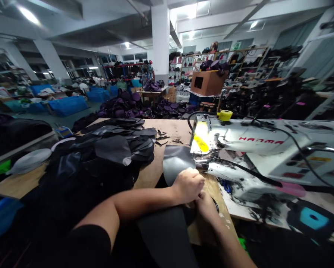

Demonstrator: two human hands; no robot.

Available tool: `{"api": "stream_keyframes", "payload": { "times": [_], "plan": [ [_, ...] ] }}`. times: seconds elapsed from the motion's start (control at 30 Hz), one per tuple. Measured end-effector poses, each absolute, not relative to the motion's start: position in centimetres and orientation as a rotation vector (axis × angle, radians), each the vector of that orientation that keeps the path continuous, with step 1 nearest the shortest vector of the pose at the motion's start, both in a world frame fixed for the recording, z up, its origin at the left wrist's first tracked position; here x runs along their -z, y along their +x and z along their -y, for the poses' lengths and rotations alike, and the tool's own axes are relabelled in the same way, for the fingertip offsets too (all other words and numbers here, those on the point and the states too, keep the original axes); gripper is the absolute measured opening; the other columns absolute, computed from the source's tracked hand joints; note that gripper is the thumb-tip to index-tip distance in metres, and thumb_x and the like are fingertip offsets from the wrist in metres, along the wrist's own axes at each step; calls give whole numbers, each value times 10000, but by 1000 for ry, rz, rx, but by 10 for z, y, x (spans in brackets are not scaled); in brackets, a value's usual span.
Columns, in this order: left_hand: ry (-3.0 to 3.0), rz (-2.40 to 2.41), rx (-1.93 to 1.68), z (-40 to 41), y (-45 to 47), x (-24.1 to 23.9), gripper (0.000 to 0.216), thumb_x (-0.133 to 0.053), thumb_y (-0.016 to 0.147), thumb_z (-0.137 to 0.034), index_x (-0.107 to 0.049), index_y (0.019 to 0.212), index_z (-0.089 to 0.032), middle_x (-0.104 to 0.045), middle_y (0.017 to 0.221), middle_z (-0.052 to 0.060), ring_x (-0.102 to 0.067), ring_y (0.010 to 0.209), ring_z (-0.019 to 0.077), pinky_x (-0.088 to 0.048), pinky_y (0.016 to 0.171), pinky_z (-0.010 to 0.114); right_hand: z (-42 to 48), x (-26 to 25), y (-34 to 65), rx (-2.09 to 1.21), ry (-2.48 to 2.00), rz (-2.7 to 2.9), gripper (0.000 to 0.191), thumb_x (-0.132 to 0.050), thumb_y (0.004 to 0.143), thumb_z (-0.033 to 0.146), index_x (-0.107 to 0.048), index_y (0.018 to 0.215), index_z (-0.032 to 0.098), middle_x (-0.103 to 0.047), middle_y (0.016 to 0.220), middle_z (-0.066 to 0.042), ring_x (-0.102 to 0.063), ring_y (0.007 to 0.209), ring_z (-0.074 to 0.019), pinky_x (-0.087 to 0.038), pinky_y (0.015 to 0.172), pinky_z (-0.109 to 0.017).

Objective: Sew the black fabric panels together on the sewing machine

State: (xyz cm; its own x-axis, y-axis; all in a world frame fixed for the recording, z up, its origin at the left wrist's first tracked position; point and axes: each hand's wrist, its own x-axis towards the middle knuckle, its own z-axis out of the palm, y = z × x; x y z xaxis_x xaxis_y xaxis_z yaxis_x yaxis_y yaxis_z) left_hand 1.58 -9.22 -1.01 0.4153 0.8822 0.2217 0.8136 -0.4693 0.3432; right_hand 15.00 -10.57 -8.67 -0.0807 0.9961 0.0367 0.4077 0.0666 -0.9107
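My left hand (188,185) is curled into a loose fist and rests on a dark grey fabric piece (176,162) lying on the wooden table (150,173), gripping its near edge. My right hand (205,203) sits just below and behind it, partly hidden, fingers closed on the same piece. The fabric runs up to the needle area of a white sewing machine (256,149), lit by its small lamp (201,137).
A big heap of black cut fabric pieces (111,149) covers the table's left half. A yellow tape roll (225,115) sits on the machine. Dark cables run over the machine. Piles of purple and black goods, blue bins and shelves fill the workshop behind.
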Motion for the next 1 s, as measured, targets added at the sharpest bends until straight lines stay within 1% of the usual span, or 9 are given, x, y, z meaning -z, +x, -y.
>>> {"api": "stream_keyframes", "payload": {
  "times": [0.07, 0.13, 0.17, 0.27, 0.33, 0.47, 0.63, 0.8, 1.0],
  "plan": [
    [2302, -1678, -655, 87, 18, 18, 581, -563, 942, -545, -539, 1430, -231, -557, 1414, 131, -490, 1308, 300, -441, 1097, 435, 104, 84, 155, -1060, -1402, 1590, 293, -525, 745, 353, -773, 811, 212, -739, 793, -74, -702, 827, -272, -586, 754, -363],
    [2072, -1808, -688, 79, 20, 29, 795, -636, 865, -609, -455, 1499, -164, -490, 1477, 174, -443, 1361, 337, -435, 1106, 460, 103, 80, 156, -1153, -1335, 1580, 258, -540, 744, 346, -750, 809, 211, -752, 826, -75, -698, 853, -291, -566, 777, -390],
    [2000, -1833, -687, 74, 20, 34, 776, -645, 861, -592, -480, 1476, -149, -501, 1460, 178, -459, 1348, 333, -443, 1099, 448, 102, 78, 156, -1190, -1295, 1576, 256, -535, 744, 334, -745, 819, 208, -755, 846, -74, -691, 859, -288, -555, 790, -392],
    [1984, -1853, -737, 62, 18, 41, 417, -568, 949, -426, -642, 1262, -161, -605, 1295, 136, -550, 1232, 271, -438, 1098, 397, 103, 72, 155, -1261, -1212, 1564, 269, -530, 713, 276, -746, 858, 205, -749, 856, -58, -668, 851, -269, -532, 800, -379],
    [2071, -1870, -713, 60, 15, 39, 288, -505, 987, -333, -681, 1147, -171, -637, 1201, 115, -586, 1157, 245, -458, 1067, 379, 103, 71, 156, -1311, -1193, 1529, 295, -534, 690, 252, -750, 885, 202, -747, 857, -49, -662, 851, -264, -527, 789, -372],
    [2314, -1889, -380, 75, 7, 23, 291, -534, 943, -251, -644, 1194, -152, -645, 1184, 145, -631, 1089, 286, -536, 888, 364, 104, 74, 163, -1395, -1152, 1474, 340, -533, 690, 237, -748, 950, 200, -754, 897, -46, -669, 870, -259, -530, 795, -368],
    [2551, -1652, -73, 94, 0, 3, 406, -368, 1000, -158, -545, 1365, -139, -701, 1058, 138, -707, 883, 269, -542, 744, 345, 103, 73, 173, -1335, -1215, 1525, 320, -531, 717, 260, -734, 956, 195, -751, 929, -46, -670, 901, -250, -521, 811, -349],
    [2681, -1434, -98, 71, 0, -14, 259, -442, 992, -223, -671, 1082, -140, -728, 947, 137, -713, 854, 290, -530, 749, 360, 83, 65, 182, -1278, -1290, 1516, 298, -535, 712, 300, -722, 917, 193, -722, 811, -29, -652, 784, -232, -511, 717, -325],
    [2671, -1503, -66, 33, 16, -23, 228, -545, 942, -237, -710, 1027, -104, -735, 1004, 174, -704, 931, 322, -526, 819, 396, 44, 54, 172, -1204, -1297, 1516, 330, -530, 684, 275, -704, 946, 176, -741, 878, -53, -659, 818, -223, -526, 764, -331]
  ]
}}
